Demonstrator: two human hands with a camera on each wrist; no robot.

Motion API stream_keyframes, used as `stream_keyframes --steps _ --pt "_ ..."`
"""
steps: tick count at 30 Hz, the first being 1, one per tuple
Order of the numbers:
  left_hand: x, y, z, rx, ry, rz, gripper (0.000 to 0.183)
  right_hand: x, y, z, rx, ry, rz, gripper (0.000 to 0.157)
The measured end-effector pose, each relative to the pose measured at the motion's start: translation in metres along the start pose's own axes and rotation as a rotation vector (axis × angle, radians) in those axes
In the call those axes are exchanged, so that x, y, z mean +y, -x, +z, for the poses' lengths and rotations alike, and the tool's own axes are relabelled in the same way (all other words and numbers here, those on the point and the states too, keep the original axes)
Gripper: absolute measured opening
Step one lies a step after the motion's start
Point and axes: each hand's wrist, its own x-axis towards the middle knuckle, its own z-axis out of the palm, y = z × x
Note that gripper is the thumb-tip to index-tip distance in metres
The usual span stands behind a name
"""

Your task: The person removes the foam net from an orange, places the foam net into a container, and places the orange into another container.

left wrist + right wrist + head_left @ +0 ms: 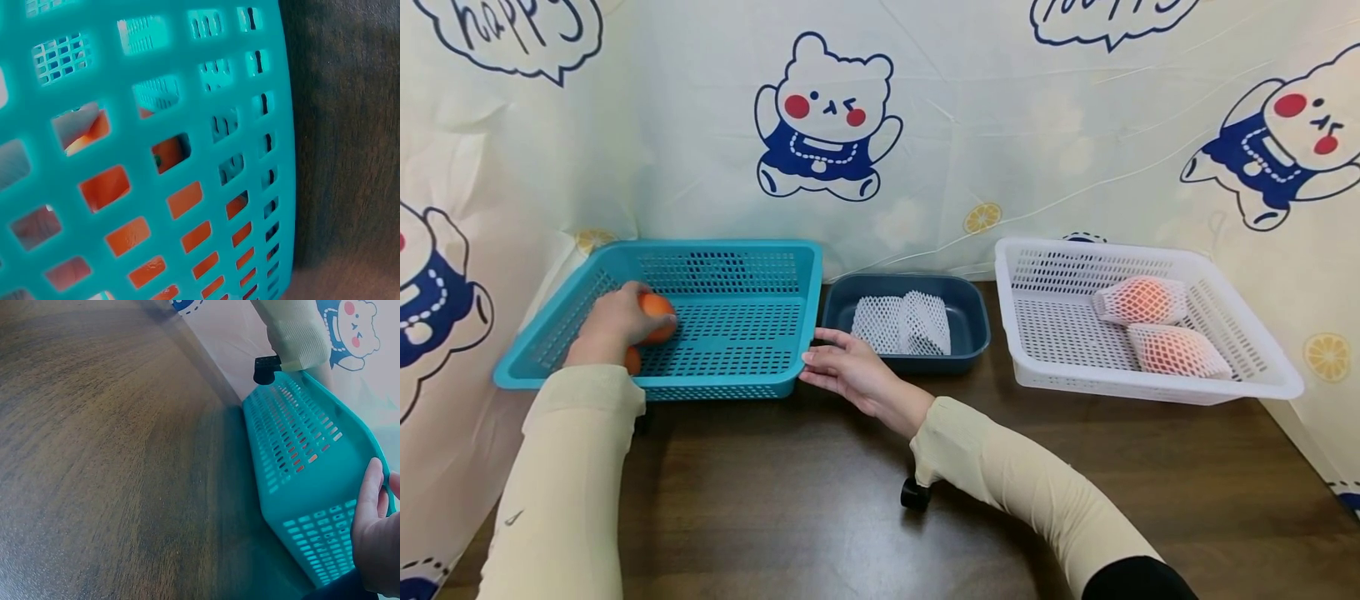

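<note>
In the head view my left hand (613, 321) holds an orange (657, 318) inside the teal basket (808, 325), at its left side. Another orange (633, 360) lies partly hidden beneath that hand. Orange fruit shows only in pieces through the basket wall (144, 206) in the left wrist view. My right hand (865, 375) touches the basket's right edge with fairly straight fingers. From the right wrist, one finger (373, 478) rests against the outer wall just below the rim.
Beside the teal basket, a dark blue tub (966, 317) contains white foam nets (901, 323). At the right, a white basket (1045, 375) holds two netted fruits, one netted fruit (1142, 300) behind the other netted fruit (1178, 352). A patterned cloth (955, 150) hangs behind the wooden table (790, 500).
</note>
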Motion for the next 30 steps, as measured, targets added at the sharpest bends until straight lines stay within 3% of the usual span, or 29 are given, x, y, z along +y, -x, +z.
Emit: stream_keyframes --steps 11,21,30 --pt "0.0022 0.0029 -0.0011 0.0 -0.008 -0.055 0.088 -0.0006 0.0011 0.001 -0.004 0.001 -0.001 0.052" --pt "0.0091 0.0069 0.0002 0.026 -0.057 -0.005 0.08 0.0 0.0007 0.0008 -0.005 0.003 0.001 0.052" --pt "0.0084 0.0086 -0.0002 0.043 -0.05 -0.021 0.088 -0.0022 0.0014 0.0016 -0.005 0.018 0.014 0.051"
